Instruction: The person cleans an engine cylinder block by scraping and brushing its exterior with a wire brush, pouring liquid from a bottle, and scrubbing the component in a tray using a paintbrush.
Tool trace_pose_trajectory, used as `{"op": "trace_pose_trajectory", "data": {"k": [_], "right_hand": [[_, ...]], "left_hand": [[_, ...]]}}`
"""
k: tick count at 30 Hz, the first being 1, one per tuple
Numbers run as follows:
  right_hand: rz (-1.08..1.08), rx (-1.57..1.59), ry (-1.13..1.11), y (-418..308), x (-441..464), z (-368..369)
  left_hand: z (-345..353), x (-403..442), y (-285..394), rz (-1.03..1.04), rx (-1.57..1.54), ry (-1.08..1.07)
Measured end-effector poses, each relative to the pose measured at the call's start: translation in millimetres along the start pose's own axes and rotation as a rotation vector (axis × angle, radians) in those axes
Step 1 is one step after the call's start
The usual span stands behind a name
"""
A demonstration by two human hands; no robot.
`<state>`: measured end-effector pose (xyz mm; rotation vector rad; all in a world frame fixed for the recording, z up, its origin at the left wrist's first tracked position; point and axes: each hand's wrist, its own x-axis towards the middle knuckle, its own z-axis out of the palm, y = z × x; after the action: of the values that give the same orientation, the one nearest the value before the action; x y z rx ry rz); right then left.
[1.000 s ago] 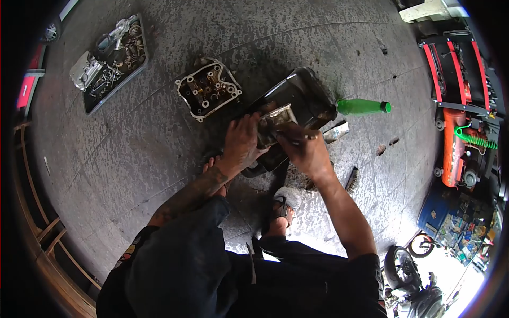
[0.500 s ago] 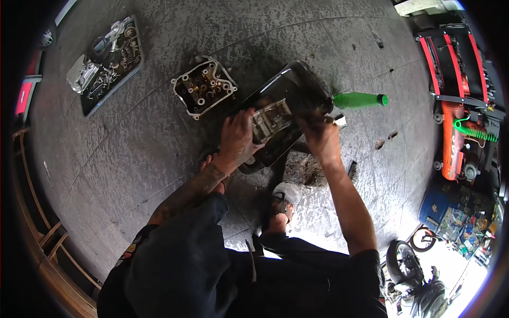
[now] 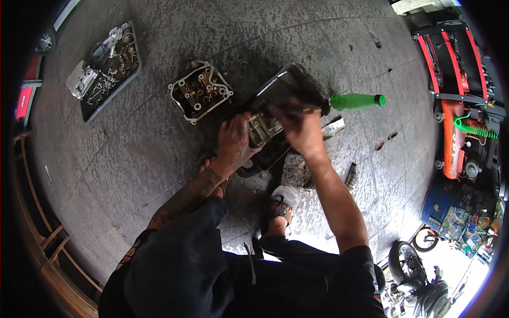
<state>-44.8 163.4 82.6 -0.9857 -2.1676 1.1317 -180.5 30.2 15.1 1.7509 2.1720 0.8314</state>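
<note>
My left hand (image 3: 234, 139) grips the near-left end of a boxy metal engine part (image 3: 259, 131), dirty grey with ridges and recesses. It is held tilted over a black plastic tray (image 3: 302, 79). My right hand (image 3: 303, 130) is over the part's right side, covering much of it. Its fingers are smeared by motion but look closed round a slim object that I cannot make out. Left of the tray, an engine cover (image 3: 201, 93) with a pale rim and oily brown insides lies on the floor.
A green bottle (image 3: 358, 101) lies right of the tray. Nearer me are a rough block (image 3: 296, 170), a pale strip (image 3: 334, 127) and a dark bristly brush (image 3: 351, 175). A parts tray (image 3: 114, 95) sits at left; a red tool rack (image 3: 453, 63) and orange compressor (image 3: 452, 140) stand at right.
My right hand has swept left across the metal part, uncovering more of the pale strip behind it. My left hand keeps its grip, and the view has shifted slightly.
</note>
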Motion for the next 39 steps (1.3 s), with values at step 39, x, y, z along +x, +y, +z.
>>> {"op": "trace_pose_trajectory", "data": {"k": [39], "right_hand": [[0.09, -0.51, -0.094, 9.3, 29.9, -14.3]], "left_hand": [[-0.5, -2.9, 0.9, 0.003, 0.059, -0.036]]}}
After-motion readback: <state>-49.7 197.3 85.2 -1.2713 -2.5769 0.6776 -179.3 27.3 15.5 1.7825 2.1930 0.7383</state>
